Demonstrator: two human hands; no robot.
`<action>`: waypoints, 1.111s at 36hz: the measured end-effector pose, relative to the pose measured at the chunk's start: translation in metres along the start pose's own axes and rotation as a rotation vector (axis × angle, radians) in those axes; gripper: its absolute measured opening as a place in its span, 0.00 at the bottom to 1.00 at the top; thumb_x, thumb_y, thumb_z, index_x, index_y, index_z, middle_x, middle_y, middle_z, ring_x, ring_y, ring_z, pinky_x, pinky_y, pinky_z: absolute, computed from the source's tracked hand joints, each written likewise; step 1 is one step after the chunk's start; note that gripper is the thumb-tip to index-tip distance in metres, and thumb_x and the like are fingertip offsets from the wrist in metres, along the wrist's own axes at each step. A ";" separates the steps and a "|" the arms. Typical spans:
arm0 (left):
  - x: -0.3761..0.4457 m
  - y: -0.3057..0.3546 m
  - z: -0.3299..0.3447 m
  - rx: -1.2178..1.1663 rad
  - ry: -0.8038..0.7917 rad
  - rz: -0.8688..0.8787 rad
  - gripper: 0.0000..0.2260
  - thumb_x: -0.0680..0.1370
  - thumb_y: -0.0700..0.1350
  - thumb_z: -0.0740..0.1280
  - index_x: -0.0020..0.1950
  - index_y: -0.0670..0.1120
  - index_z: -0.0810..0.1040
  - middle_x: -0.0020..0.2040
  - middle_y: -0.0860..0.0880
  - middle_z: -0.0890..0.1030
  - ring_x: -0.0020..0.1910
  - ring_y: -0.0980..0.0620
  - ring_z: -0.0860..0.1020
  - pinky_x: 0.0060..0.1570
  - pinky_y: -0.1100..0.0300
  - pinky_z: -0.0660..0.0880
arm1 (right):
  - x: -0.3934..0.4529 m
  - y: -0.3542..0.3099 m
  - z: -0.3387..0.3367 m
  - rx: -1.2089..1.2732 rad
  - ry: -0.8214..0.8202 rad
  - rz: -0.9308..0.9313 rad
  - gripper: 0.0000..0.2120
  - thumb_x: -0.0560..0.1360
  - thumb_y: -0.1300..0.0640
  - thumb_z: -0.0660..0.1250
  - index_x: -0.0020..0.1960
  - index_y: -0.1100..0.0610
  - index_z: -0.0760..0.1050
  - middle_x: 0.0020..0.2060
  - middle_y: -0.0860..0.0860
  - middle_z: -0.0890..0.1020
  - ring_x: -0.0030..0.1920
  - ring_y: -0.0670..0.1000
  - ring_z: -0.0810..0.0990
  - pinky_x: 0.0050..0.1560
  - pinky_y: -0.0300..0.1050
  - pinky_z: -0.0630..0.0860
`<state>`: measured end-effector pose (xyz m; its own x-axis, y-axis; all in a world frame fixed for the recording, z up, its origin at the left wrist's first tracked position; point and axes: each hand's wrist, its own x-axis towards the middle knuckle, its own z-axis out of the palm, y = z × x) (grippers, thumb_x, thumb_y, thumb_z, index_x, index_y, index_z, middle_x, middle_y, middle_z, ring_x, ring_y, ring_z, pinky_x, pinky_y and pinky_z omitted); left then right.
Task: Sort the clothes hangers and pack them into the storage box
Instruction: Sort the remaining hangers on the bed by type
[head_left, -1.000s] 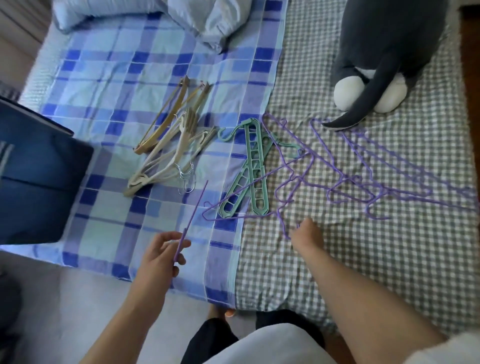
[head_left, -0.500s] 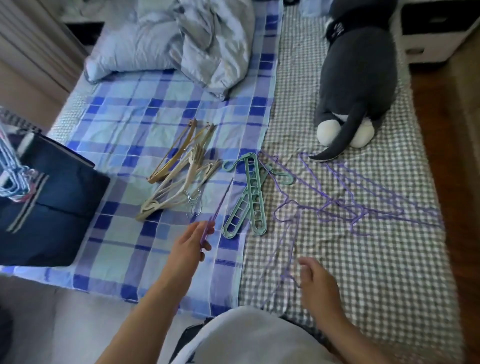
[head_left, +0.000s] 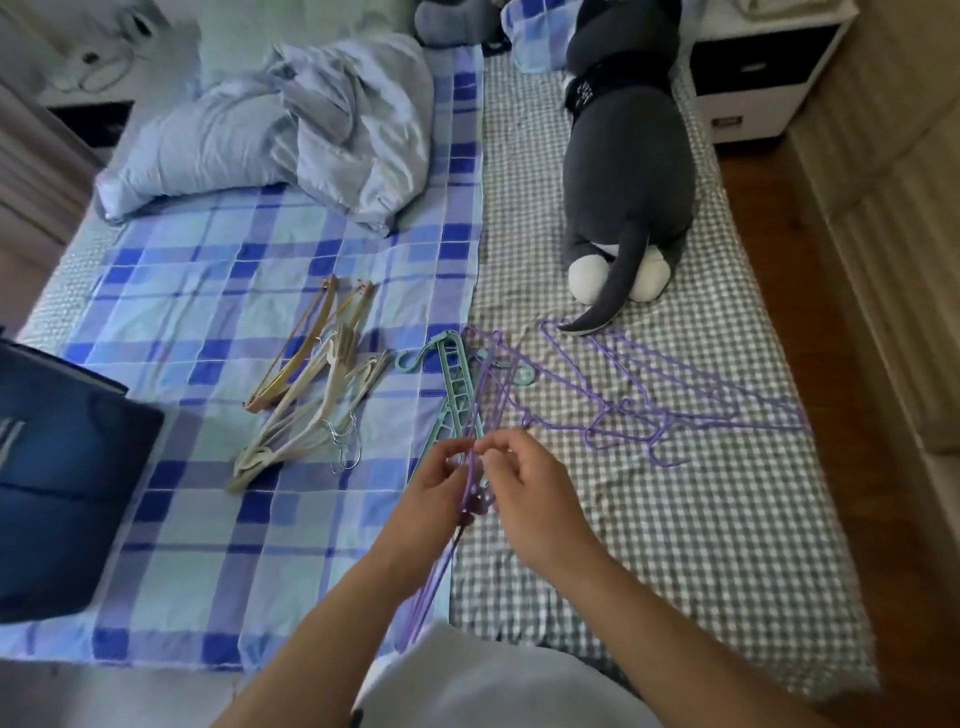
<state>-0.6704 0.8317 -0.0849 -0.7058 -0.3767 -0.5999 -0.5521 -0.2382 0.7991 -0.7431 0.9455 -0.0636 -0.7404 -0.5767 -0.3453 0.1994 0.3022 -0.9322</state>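
Both hands meet low over the bed, holding thin purple hangers (head_left: 470, 499) between them. The left hand (head_left: 431, 493) curls its fingers (head_left: 451, 457) round the wires from the left; the right hand (head_left: 524, 493) pinches the same wires from the right, fingertips (head_left: 488, 446) almost touching the left ones. The held wires run down from the fingers toward the person's body, passing between the forearms.

Just beyond the fingertips, partly hidden by them, lie green hangers (head_left: 457, 395), pointing away. To the right of the fingers and a little farther, more purple wire hangers, the loose pile (head_left: 675, 400), sprawl across the grey check sheet (head_left: 701, 519). To the left of the fingers lie beige hangers (head_left: 306, 421) with metal hooks, and just past those, wooden hangers (head_left: 301, 353), all on the blue plaid sheet (head_left: 208, 312). Far left, at the bed's edge, sits a dark blue box (head_left: 57, 467); I cannot tell what it holds.

Far beyond the fingers lie a crumpled quilt (head_left: 291, 124) and a grey plush (head_left: 628, 171).
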 end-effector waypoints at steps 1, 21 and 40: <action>0.000 -0.004 -0.004 -0.001 -0.023 -0.022 0.12 0.82 0.45 0.65 0.65 0.55 0.76 0.45 0.44 0.82 0.41 0.50 0.79 0.47 0.54 0.75 | 0.000 0.004 0.003 0.005 -0.044 0.002 0.08 0.84 0.58 0.58 0.55 0.53 0.76 0.28 0.43 0.77 0.27 0.40 0.72 0.31 0.36 0.68; 0.007 -0.073 -0.093 -0.407 0.319 -0.351 0.15 0.71 0.37 0.72 0.58 0.41 0.82 0.41 0.41 0.79 0.34 0.47 0.77 0.37 0.55 0.73 | 0.213 0.207 -0.040 -0.902 -0.244 0.461 0.33 0.80 0.64 0.59 0.80 0.47 0.52 0.78 0.50 0.59 0.62 0.58 0.76 0.49 0.55 0.81; 0.000 -0.039 -0.096 -0.438 0.285 -0.276 0.18 0.66 0.42 0.71 0.55 0.39 0.80 0.36 0.43 0.74 0.29 0.51 0.70 0.28 0.60 0.69 | 0.221 0.122 -0.068 -0.874 0.147 -0.042 0.06 0.83 0.53 0.57 0.53 0.53 0.71 0.51 0.53 0.76 0.49 0.58 0.77 0.46 0.53 0.72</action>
<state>-0.6061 0.7551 -0.1118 -0.3814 -0.4595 -0.8021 -0.4212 -0.6860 0.5932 -0.9258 0.9066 -0.2466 -0.8230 -0.5152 -0.2393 -0.3470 0.7895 -0.5063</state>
